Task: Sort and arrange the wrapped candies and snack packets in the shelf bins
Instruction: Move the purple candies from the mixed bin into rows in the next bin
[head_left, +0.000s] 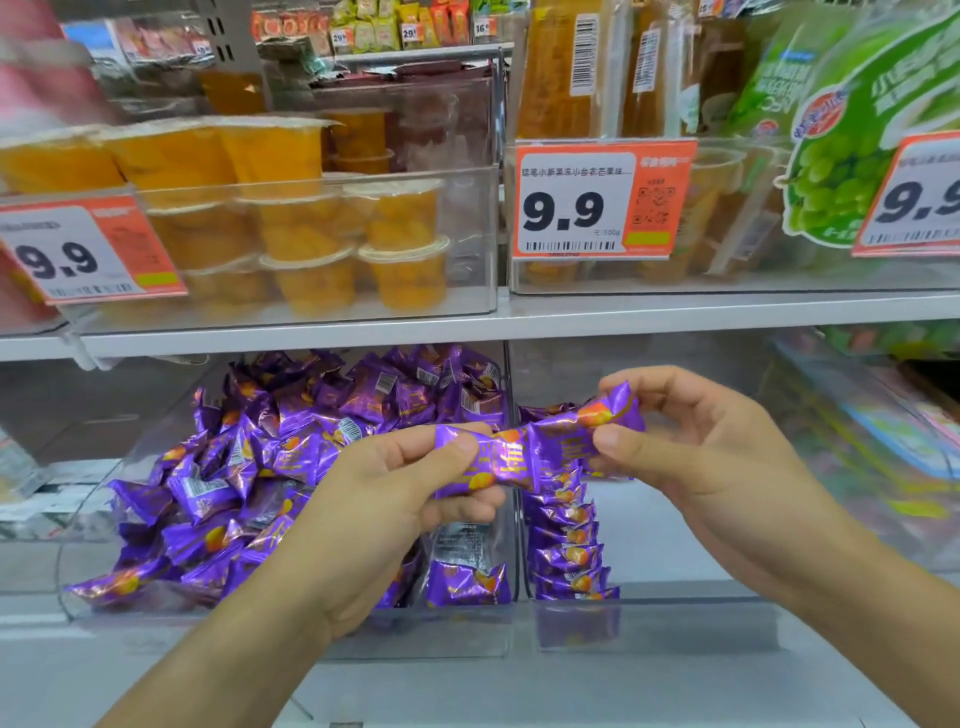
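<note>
left price tag (78, 249) print: blurred | green bag (852, 130): cut by right edge

Left clear bin (291, 631): heaped w/ purple candies (218, 483), little room. Right clear bin (675, 613): one candy row (569, 545) at left wall, rest open floor. Shelf edge (519, 319) caps access overhead; divider wall (514, 467) btwn bins.

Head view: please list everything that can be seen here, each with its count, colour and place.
Loose candies: many, purple, piled in lower left bin.
Lined-up candies: one row, purple, left edge of lower right bin.
Held candies: about two, purple, between both hands.
Fruit jelly cups: many, orange, upper left bin.
Price tags: three, orange and white, upper bin fronts.
Grape bag: one, green, upper right.
Left hand: grips candy.
Right hand: grips candy.
</note>
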